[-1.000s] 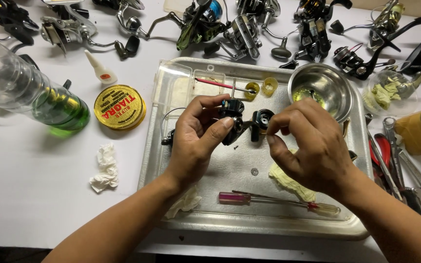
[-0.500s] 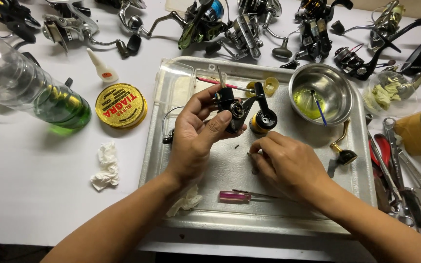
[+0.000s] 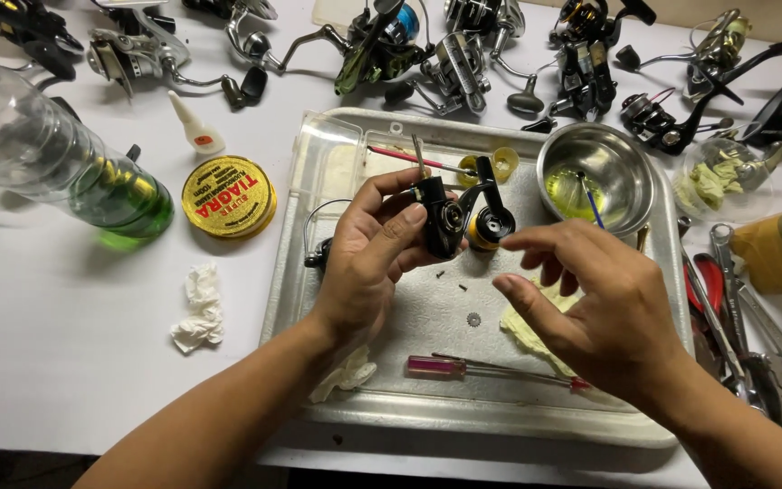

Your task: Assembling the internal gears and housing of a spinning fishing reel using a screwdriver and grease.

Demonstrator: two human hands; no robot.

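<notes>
Left hand (image 3: 368, 263): gripping black fishing reel body (image 3: 450, 217), held above metal tray (image 3: 319, 299). Right hand (image 3: 599, 308): open, empty, at 4 o'clock of reel. Advice: keep work over tray; 1 loose small gear (image 3: 473, 319) lies below.

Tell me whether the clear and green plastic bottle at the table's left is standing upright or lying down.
Lying down. The clear and green plastic bottle rests on its side on the white table, its green end pointing toward the round yellow tin.

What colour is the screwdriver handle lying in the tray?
Translucent pink-purple; the screwdriver handle shows best in the head view.
</notes>
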